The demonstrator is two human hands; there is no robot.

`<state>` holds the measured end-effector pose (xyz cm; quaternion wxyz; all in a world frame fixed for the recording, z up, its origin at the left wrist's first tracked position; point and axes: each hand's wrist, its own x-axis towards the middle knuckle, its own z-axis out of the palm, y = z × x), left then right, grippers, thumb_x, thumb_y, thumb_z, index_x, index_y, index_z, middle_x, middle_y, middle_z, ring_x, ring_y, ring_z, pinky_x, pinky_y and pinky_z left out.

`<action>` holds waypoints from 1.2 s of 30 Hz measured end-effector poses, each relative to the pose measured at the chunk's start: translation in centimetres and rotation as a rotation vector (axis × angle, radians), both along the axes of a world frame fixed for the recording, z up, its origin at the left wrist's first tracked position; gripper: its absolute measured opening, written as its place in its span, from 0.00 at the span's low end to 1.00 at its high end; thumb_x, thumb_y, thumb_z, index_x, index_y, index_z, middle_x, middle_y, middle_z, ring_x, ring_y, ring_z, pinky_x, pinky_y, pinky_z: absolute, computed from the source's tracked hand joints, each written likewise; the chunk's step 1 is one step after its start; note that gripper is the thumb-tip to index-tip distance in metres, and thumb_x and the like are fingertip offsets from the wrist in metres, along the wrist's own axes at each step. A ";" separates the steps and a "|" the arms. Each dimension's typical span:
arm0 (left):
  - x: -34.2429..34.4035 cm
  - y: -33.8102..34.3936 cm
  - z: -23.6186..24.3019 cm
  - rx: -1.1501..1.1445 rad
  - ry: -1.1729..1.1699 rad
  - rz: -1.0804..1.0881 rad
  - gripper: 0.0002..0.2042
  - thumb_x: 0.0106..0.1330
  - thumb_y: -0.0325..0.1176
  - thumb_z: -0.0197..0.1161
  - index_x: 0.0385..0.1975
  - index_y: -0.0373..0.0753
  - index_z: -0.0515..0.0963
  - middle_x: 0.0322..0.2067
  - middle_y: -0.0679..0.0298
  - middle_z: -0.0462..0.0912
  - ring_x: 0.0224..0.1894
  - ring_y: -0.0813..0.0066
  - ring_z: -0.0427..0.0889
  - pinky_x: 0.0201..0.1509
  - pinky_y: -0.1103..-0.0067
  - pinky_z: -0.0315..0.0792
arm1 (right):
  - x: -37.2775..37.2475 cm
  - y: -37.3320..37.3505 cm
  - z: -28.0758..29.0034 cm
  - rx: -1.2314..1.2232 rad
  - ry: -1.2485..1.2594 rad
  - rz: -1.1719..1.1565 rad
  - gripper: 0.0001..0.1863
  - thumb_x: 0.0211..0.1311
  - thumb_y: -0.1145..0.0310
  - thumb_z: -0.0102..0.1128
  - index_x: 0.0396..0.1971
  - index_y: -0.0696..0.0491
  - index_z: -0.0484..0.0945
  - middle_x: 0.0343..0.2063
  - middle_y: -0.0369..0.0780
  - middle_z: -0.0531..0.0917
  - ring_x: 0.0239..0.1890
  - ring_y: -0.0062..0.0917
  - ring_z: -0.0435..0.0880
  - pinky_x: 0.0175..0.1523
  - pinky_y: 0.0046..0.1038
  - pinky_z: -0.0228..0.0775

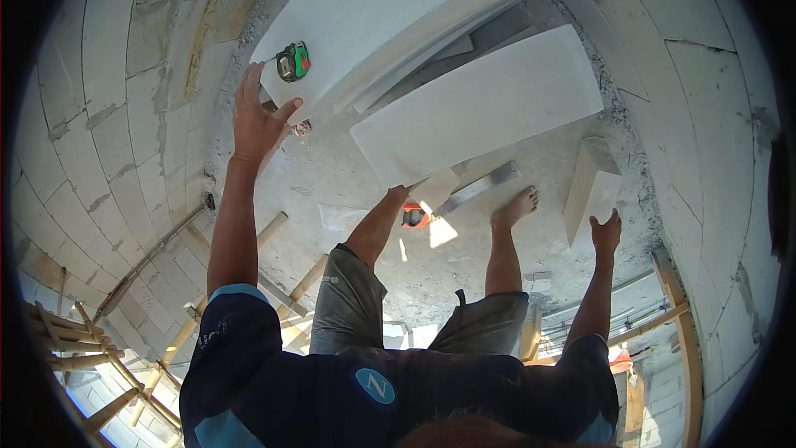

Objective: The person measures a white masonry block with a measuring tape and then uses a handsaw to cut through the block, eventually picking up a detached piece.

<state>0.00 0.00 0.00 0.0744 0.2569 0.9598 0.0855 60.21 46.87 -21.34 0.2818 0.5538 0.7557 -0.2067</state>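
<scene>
My left hand (261, 116) is at the left end of a long white block (373, 8), fingers spread along its edge and thumb apart. Close to those fingers, a black and green tape measure (293, 61) rests on top of the block. On the right, my right hand (606, 232) hangs beside the near end of a smaller white block (592, 182). Its thumb and a finger show apart, and nothing is visible between them. I cannot tell whether it touches the block.
A broad white slab (481, 108) lies between the walls, ahead of my bare foot (516, 206). Between my legs are an orange and black tool (414, 216) and a flat grey bar (479, 187). Block walls (124, 116) rise on both sides. Wooden poles (307, 282) stand behind me.
</scene>
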 end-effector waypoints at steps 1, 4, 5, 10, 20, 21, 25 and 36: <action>-0.6 1.7 -0.6 -0.063 -0.023 -0.014 0.49 0.51 0.42 0.83 0.73 0.40 0.60 0.70 0.50 0.67 0.74 0.46 0.63 0.77 0.59 0.60 | -1.0 0.3 1.0 0.036 0.048 0.059 0.42 0.55 0.60 0.76 0.66 0.62 0.68 0.62 0.57 0.75 0.65 0.53 0.74 0.69 0.47 0.68; -4.9 2.2 1.4 -0.171 -0.150 -0.049 0.49 0.48 0.41 0.84 0.72 0.40 0.62 0.68 0.49 0.70 0.71 0.49 0.67 0.74 0.61 0.65 | -11.4 -3.5 6.8 0.094 0.484 0.236 0.37 0.58 0.60 0.75 0.63 0.61 0.71 0.61 0.58 0.74 0.66 0.54 0.72 0.67 0.49 0.69; -5.5 1.5 1.2 -0.225 -0.261 -0.021 0.48 0.48 0.40 0.84 0.71 0.40 0.63 0.67 0.50 0.71 0.70 0.50 0.69 0.73 0.62 0.67 | -16.6 -3.7 8.7 0.163 0.565 0.336 0.35 0.60 0.60 0.74 0.63 0.61 0.71 0.62 0.57 0.74 0.66 0.52 0.72 0.68 0.49 0.67; -6.8 -2.1 -0.8 -0.173 -0.243 -0.062 0.38 0.50 0.36 0.81 0.63 0.38 0.72 0.56 0.53 0.79 0.60 0.50 0.77 0.62 0.62 0.74 | -44.0 -2.5 12.8 0.383 0.963 0.552 0.35 0.63 0.53 0.72 0.61 0.61 0.73 0.62 0.57 0.73 0.65 0.50 0.73 0.66 0.52 0.67; -5.1 -0.6 -2.0 0.021 -0.057 -0.112 0.42 0.50 0.45 0.83 0.64 0.36 0.71 0.54 0.52 0.80 0.55 0.54 0.83 0.58 0.65 0.78 | -62.1 7.5 9.7 0.174 0.493 0.281 0.55 0.56 0.22 0.55 0.56 0.66 0.78 0.51 0.56 0.84 0.56 0.48 0.84 0.63 0.42 0.72; -4.8 -0.1 -2.3 0.012 -0.077 -0.059 0.42 0.50 0.48 0.82 0.63 0.35 0.71 0.53 0.52 0.80 0.53 0.53 0.84 0.56 0.64 0.79 | -62.3 7.3 9.6 0.189 0.497 0.275 0.56 0.55 0.20 0.54 0.55 0.67 0.79 0.50 0.56 0.85 0.56 0.48 0.84 0.63 0.41 0.72; -5.6 -0.5 -2.8 0.043 -0.108 0.040 0.40 0.51 0.49 0.80 0.61 0.32 0.73 0.49 0.50 0.82 0.50 0.53 0.86 0.50 0.64 0.82 | -61.7 5.2 9.9 0.371 0.486 0.235 0.58 0.53 0.19 0.52 0.55 0.67 0.78 0.49 0.56 0.85 0.56 0.48 0.84 0.63 0.41 0.72; -6.2 -9.0 -0.2 0.789 -0.706 0.301 0.39 0.50 0.31 0.77 0.65 0.29 0.69 0.54 0.54 0.80 0.50 0.62 0.83 0.58 0.71 0.76 | -49.3 -5.6 12.6 0.351 0.350 -0.076 0.54 0.58 0.23 0.54 0.54 0.70 0.77 0.50 0.61 0.84 0.55 0.51 0.84 0.61 0.42 0.75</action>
